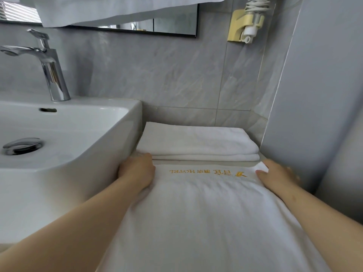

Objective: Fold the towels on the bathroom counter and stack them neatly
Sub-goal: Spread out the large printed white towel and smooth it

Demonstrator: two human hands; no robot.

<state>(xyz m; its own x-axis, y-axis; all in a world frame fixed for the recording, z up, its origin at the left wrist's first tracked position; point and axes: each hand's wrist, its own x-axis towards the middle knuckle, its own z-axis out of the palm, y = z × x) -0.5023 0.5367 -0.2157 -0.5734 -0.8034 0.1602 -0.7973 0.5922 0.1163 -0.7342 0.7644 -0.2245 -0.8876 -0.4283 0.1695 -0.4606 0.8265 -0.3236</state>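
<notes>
**Both hands on the far edge of a spread hotel towel, in the narrow gap beside the basin**

The white basin (pixel 64 122) fills the left side, its outer wall rising just beside the towels and closing that flank; the grey wall panel (pixel 318 95) closes the right. Between them a white hotel towel (pixel 206 222) with gold embroidered lettering lies spread toward the camera. Beyond its far edge sits a folded white towel stack (pixel 196 142), pushed back near the tiled wall. A chrome faucet (pixel 49 65) stands behind the basin, under a mirror (pixel 157 26) partly covered by a hanging white cloth (pixel 108 10). A yellow wall holder (pixel 245 24) with a coiled cord hangs at upper right.

The left hand (pixel 137 169) curls over the spread towel's far left corner, fingertips hidden, touching the stack's near edge. The right hand (pixel 275 177) pinches the far right corner, a fold of cloth raised above the thumb; its fingers are blurred
</notes>
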